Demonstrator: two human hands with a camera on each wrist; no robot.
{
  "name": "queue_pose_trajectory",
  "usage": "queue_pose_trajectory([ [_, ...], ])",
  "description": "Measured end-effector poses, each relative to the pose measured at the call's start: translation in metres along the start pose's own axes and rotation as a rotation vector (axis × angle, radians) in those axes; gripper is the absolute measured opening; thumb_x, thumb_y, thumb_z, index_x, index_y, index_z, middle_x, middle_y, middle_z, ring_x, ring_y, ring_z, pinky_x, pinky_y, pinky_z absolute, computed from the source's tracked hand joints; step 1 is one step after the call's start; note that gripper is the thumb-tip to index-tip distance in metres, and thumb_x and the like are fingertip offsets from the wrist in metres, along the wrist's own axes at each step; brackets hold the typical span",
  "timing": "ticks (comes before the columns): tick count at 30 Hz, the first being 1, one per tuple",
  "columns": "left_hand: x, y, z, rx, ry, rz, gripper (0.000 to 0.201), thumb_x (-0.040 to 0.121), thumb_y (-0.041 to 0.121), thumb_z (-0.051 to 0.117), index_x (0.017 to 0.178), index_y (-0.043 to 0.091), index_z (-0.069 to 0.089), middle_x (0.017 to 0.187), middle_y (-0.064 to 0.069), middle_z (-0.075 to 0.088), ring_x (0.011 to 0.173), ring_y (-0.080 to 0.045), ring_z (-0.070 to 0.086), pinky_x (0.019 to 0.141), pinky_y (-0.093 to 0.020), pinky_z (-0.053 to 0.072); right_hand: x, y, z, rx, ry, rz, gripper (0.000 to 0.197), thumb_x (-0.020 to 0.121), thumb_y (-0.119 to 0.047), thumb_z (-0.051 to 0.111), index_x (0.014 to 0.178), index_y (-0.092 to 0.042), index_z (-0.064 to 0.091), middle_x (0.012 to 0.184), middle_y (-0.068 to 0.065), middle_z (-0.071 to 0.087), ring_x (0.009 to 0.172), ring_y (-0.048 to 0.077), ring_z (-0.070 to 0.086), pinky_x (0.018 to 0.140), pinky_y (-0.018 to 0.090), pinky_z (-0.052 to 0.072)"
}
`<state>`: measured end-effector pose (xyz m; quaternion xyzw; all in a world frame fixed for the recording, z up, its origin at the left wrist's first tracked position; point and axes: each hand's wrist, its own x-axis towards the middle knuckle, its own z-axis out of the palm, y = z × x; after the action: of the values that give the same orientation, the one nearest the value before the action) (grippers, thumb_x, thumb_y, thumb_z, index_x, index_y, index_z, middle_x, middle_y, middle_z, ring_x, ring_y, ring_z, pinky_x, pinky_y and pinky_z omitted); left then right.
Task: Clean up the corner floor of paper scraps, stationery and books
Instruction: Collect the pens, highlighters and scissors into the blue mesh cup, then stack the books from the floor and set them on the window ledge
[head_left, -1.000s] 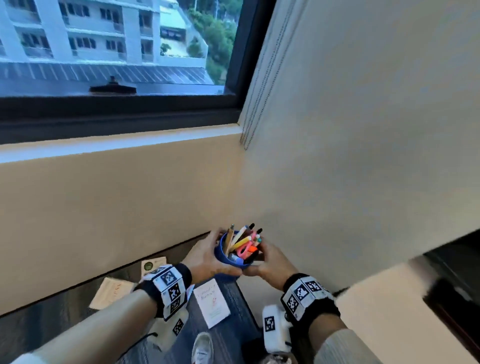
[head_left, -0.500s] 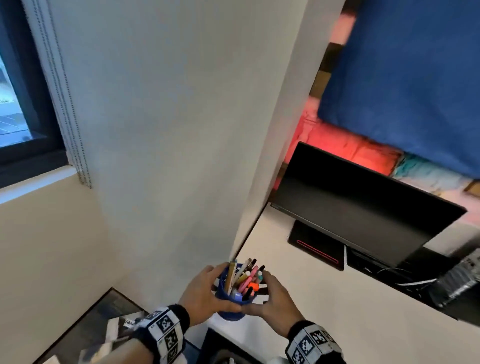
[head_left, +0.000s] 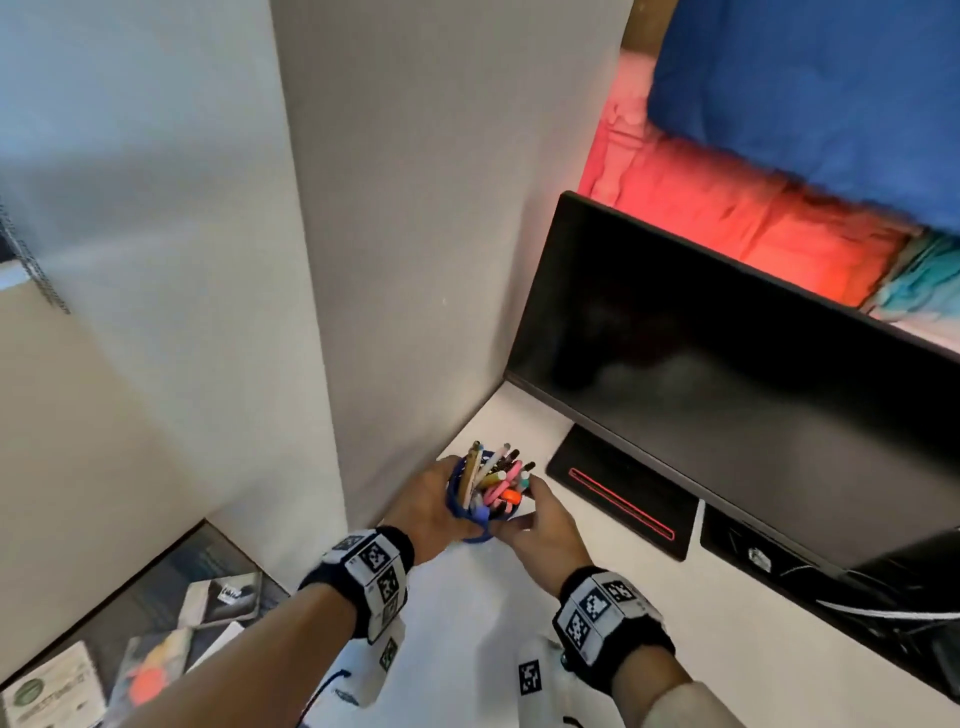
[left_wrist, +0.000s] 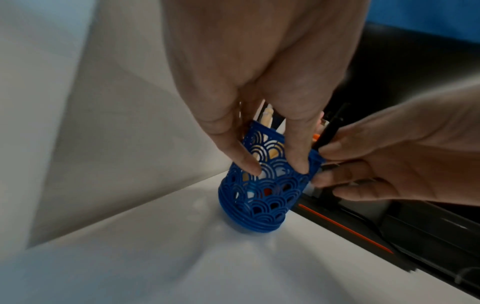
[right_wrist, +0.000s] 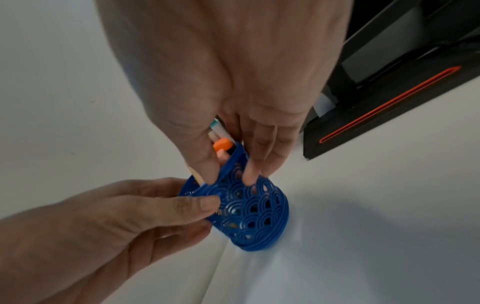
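Left hand, right hand, both gripping blue pen holder

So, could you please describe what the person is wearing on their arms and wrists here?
Both hands are bare. The left wrist and right wrist each carry a black band with white blocks printed with black square-patterned tags. A white camera unit hangs under each band, also tagged, and a thin dark cable trails from the left one. A light grey sleeve covers the right forearm.

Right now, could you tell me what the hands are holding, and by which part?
Both hands hold the blue pen cup, full of pens. The left hand grips its upper wall; the right hand pinches the opposite rim, above the white desk.
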<state>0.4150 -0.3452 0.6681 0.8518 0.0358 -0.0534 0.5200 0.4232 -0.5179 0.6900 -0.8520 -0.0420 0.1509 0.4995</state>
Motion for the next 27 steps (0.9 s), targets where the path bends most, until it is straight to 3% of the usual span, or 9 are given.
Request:
queue_pose_trajectory([
  [3, 0.033, -0.006, 0.004, -0.024, 0.096, -0.025, 0.061, 0.056, 0.018, 0.091, 0.101, 0.043, 0.056, 0.101, 0.012, 0.068, 0.093, -0.003, 0.066, 0.086, -0.021, 0.054, 0.042, 0.002, -0.001, 0.008, 0.008, -0.033, 0.047, 0.077, -0.019, 0.075, 0.117, -0.033, 0.053, 0.099, -0.012, 0.066, 0.074, -0.001, 0.058, 0.057, 0.007, 0.039],
  [5, 0.051, -0.009, 0.005, -0.008, 0.117, -0.031, 0.06, 0.056, 0.029, 0.089, 0.106, 0.037, 0.058, 0.106, 0.009, 0.069, 0.097, -0.011, 0.066, 0.09, -0.033, 0.054, 0.065, 0.004, -0.001, 0.025, 0.016, -0.031, 0.047, 0.076, -0.019, 0.076, 0.116, -0.031, 0.054, 0.099, -0.012, 0.066, 0.077, 0.004, 0.059, 0.063, 0.013, 0.042],
  [9, 0.083, -0.014, 0.008, 0.051, 0.109, -0.064, 0.062, 0.062, 0.032, 0.087, 0.116, 0.026, 0.058, 0.108, 0.008, 0.068, 0.098, -0.012, 0.066, 0.09, -0.037, 0.056, 0.104, 0.013, -0.001, 0.05, 0.02, -0.001, 0.049, 0.077, -0.025, 0.078, 0.12, -0.028, 0.056, 0.104, -0.01, 0.066, 0.091, 0.015, 0.067, 0.079, 0.026, 0.052],
  [13, 0.088, -0.002, 0.006, 0.05, 0.064, 0.007, 0.063, 0.076, 0.02, 0.08, 0.133, 0.019, 0.051, 0.124, -0.001, 0.063, 0.11, -0.016, 0.062, 0.1, -0.037, 0.051, 0.115, 0.013, -0.009, -0.025, 0.021, -0.006, 0.051, 0.088, -0.015, 0.064, 0.135, -0.026, 0.046, 0.118, 0.001, 0.064, 0.101, 0.017, 0.065, 0.072, 0.02, 0.051],
  [15, 0.083, 0.003, 0.006, 0.118, 0.038, 0.056, 0.069, 0.082, 0.01, 0.075, 0.142, 0.017, 0.041, 0.133, -0.001, 0.055, 0.117, -0.015, 0.057, 0.101, -0.029, 0.048, 0.111, 0.014, -0.011, -0.025, 0.005, 0.047, 0.064, 0.091, -0.009, 0.059, 0.147, -0.02, 0.031, 0.135, 0.003, 0.053, 0.119, 0.019, 0.057, 0.09, 0.03, 0.051],
  [17, 0.073, 0.003, 0.009, 0.128, 0.035, -0.047, 0.084, 0.077, 0.015, 0.08, 0.147, 0.018, 0.033, 0.14, 0.002, 0.046, 0.124, -0.019, 0.051, 0.104, -0.031, 0.045, 0.101, 0.019, -0.009, -0.037, -0.022, 0.104, 0.065, 0.092, -0.013, 0.06, 0.148, -0.015, 0.027, 0.142, 0.002, 0.044, 0.125, 0.018, 0.05, 0.104, 0.035, 0.043],
  [21, 0.027, -0.003, 0.003, 0.167, -0.041, -0.215, 0.052, 0.082, 0.028, 0.075, 0.128, 0.015, 0.055, 0.122, 0.001, 0.058, 0.1, -0.015, 0.058, 0.091, -0.027, 0.049, 0.072, 0.031, 0.009, -0.137, -0.105, 0.093, 0.027, 0.089, -0.016, 0.063, 0.116, -0.018, 0.059, 0.114, 0.0, 0.059, 0.096, 0.017, 0.056, 0.087, 0.025, 0.041],
  [23, -0.006, -0.016, -0.007, 0.223, -0.095, -0.229, 0.035, 0.082, 0.033, 0.074, 0.112, 0.018, 0.064, 0.109, 0.005, 0.065, 0.089, -0.013, 0.059, 0.081, -0.023, 0.049, 0.053, 0.034, 0.028, -0.118, -0.166, 0.067, 0.015, 0.087, -0.01, 0.062, 0.096, -0.022, 0.063, 0.1, 0.004, 0.068, 0.087, 0.023, 0.063, 0.08, 0.027, 0.047],
  [27, -0.092, -0.056, -0.029, 0.3, -0.113, -0.31, 0.026, 0.087, 0.033, 0.069, 0.109, 0.02, 0.068, 0.109, 0.005, 0.069, 0.091, -0.013, 0.062, 0.074, -0.019, 0.045, 0.009, 0.018, 0.084, -0.134, -0.342, 0.002, 0.009, 0.09, -0.01, 0.061, 0.085, -0.017, 0.065, 0.077, 0.004, 0.071, 0.067, 0.02, 0.065, 0.067, 0.029, 0.055],
])
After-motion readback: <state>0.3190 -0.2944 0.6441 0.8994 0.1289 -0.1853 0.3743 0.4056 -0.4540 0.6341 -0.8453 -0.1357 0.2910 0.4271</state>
